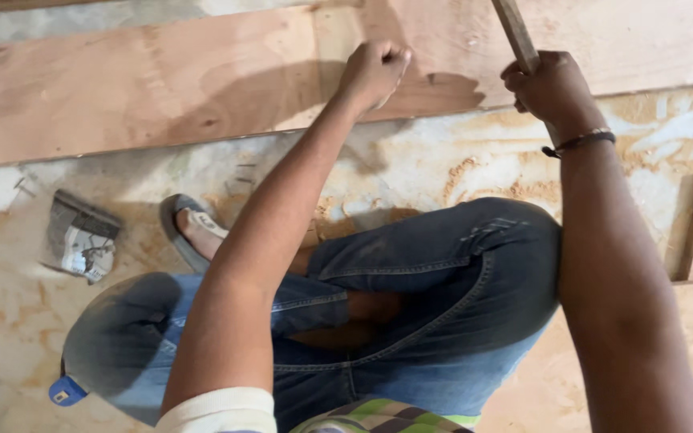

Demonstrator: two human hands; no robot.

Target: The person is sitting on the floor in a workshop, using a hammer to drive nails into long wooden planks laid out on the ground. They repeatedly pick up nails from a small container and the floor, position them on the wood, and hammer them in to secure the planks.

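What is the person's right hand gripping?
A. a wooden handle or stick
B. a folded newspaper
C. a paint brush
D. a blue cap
A: the right hand is closed around a slim wooden handle that rises out of the frame, over the plywood board; its top end is out of view.

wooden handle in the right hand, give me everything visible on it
The wooden handle is a slim, straight, brown stick of plain, worn-looking wood. It runs tilted from the top edge of the frame down into the right hand, whose fingers wrap it in a closed fist. Its upper end is cut off by the frame, so no head or tip can be seen; a short stretch seems to show below the fist. It is raised over the plywood board, not touching it.
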